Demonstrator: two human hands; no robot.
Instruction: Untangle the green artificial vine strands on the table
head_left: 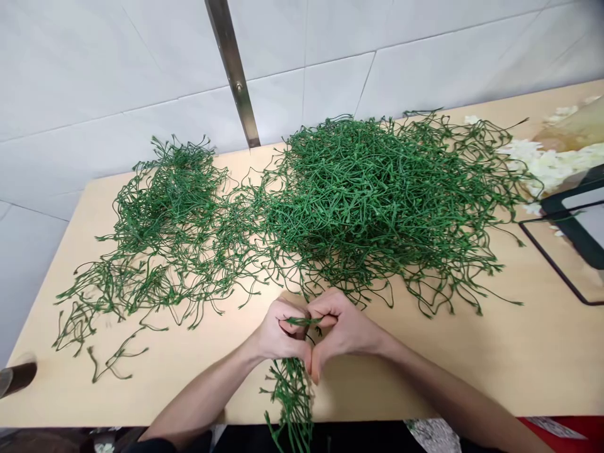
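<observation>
My left hand (279, 336) and my right hand (340, 328) meet at the near middle of the wooden table (495, 358). Together they pinch a bunch of green plastic stems (292, 393), which hangs down over the table's front edge. A short green stem piece (302, 321) lies across between my fingers. Just beyond my hands lies a big tangled heap of green stems (372, 195). To its left spreads a smaller, flatter heap of stems (165, 220), with loose strands trailing toward the left front.
A pile of white petals (547, 163) lies at the back right. Next to it sits a black-framed clear tray (566, 251). A metal strip (233, 69) runs up the white tiled wall behind the table. A dark object (16, 377) pokes in at the left edge.
</observation>
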